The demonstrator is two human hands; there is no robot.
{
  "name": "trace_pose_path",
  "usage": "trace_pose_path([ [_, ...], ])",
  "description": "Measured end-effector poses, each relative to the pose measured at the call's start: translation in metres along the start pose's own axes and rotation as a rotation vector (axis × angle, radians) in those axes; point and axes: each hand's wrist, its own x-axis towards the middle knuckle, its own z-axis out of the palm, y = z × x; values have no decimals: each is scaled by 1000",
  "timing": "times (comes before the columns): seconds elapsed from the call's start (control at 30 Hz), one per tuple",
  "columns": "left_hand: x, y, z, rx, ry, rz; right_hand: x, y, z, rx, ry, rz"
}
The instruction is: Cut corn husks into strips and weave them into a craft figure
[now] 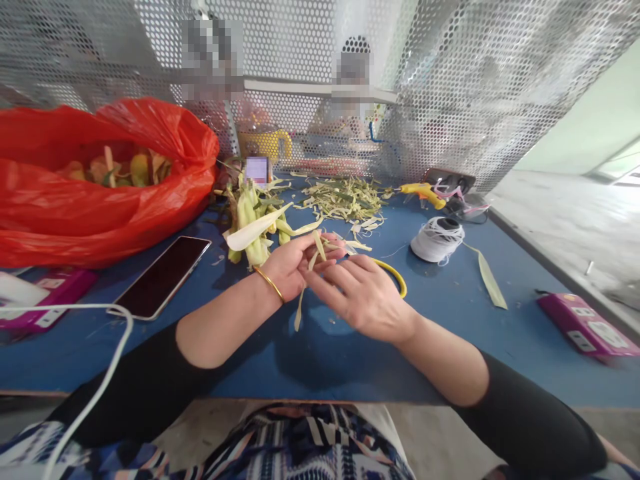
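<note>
Red bag (165,230) with husks (140,170) inside, left hand (295,267) and right hand (367,300) both pinching strip (319,247)

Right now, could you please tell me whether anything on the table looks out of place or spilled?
Nothing looks damaged or tipped over. The heap of pale strips lies loose towards the back of the table, its edges scattered. One lone strip sits apart, right of the thread spool, which looks slightly stray.

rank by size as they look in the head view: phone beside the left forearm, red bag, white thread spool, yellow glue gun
1. red bag
2. phone
3. white thread spool
4. yellow glue gun, smallest, though it lies farther back
</note>
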Motion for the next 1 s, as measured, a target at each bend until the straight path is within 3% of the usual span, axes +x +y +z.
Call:
trace_pose_path([
  [0.1,-1,-7,2,41,-5,-33,2,-2,1,-20,2,-105],
  [0.2,0,-11,1,75,-33,-14,0,-1,4,27,62,-51],
  [0.27,0,-11,0,86,-54,15,-3,2,5,159,142,162],
  [0.4,-1,-9,-1,131,-43,95,-4,9,5,553,335,805],
  [0.53,-3,-8,1,178,-34,147,-3,14,12,931,219,1139],
  [0.6,-4,-7,2,179,-37,134,-4,15,16,1012,188,1192],
  [0.73,-6,-5,1,156,-93,110,-5,15,20,1020,263,1198],
  [0.87,-7,-5,0,172,-157,173,-4,15,19,1014,318,1212],
  [1.0,-8,-8,2,219,-86,219,-2,15,22,1114,316,1254],
])
